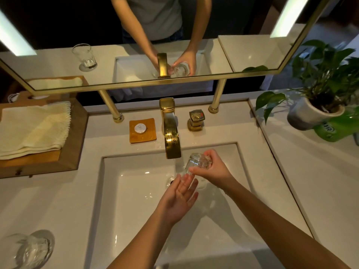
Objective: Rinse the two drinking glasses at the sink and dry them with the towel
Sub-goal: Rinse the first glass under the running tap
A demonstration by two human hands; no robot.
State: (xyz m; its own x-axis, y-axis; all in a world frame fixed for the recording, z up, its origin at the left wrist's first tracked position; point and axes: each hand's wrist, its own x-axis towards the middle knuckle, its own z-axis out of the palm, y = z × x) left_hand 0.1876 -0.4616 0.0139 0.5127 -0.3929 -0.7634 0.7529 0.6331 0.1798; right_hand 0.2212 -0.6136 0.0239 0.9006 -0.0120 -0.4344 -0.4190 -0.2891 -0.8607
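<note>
My right hand [210, 169] grips a clear drinking glass [195, 162] tilted on its side under the gold faucet [171, 136], where water runs down over the sink [136, 191]. My left hand [180, 193] is flat, palm up, fingers apart, just below the glass's mouth in the stream. The second glass [29, 249] stands on the counter at the near left. A folded cream towel [33, 129] lies on a wooden tray [73, 144] at the far left.
A gold tap handle [196, 120] sits right of the faucet, and a wooden soap dish [142, 131] left of it. A potted plant [318, 94] and a green bottle [336, 129] stand at the far right. The mirror [136, 45] hangs behind.
</note>
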